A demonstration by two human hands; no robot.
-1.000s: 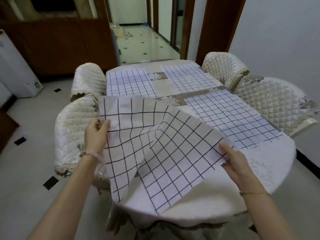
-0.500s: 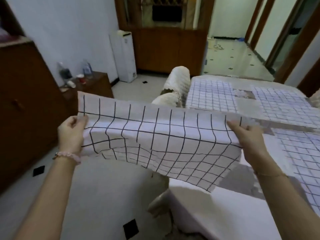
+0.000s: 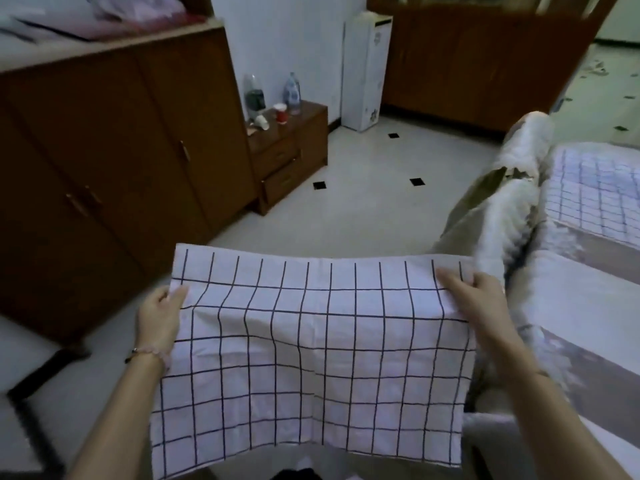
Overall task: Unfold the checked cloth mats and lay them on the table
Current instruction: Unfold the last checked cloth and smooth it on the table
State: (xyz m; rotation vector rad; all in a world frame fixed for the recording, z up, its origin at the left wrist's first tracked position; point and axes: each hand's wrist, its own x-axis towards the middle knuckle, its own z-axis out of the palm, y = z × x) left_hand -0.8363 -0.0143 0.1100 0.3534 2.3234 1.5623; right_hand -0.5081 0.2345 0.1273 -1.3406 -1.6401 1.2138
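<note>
White cloth mat with black grid lines (image 3: 311, 358): 6 o'clock, spread open and hanging in the air, lower edge free.
Left hand (image 3: 157, 315): pinches the mat's upper left edge.
Right hand (image 3: 474, 306): grips the upper right corner.
Cloth-covered table (image 3: 571, 306): 3 o'clock, a second checked mat (image 3: 599, 192) lying flat on it.
Brown wooden cabinet (image 3: 104, 161): 9 o'clock.
Low brown drawer unit (image 3: 294, 150): 12 o'clock, carrying a red cup (image 3: 281, 114).

White mat (image 3: 311, 341) with a thin black grid is opened right out, hanging in mid-air near centre, top edge pulled level, lower edge drooping, top corners pinched by the left hand (image 3: 161, 317) and right hand (image 3: 471, 303); a second mat (image 3: 599, 192) lies flat on the table (image 3: 571, 306), far right
</note>
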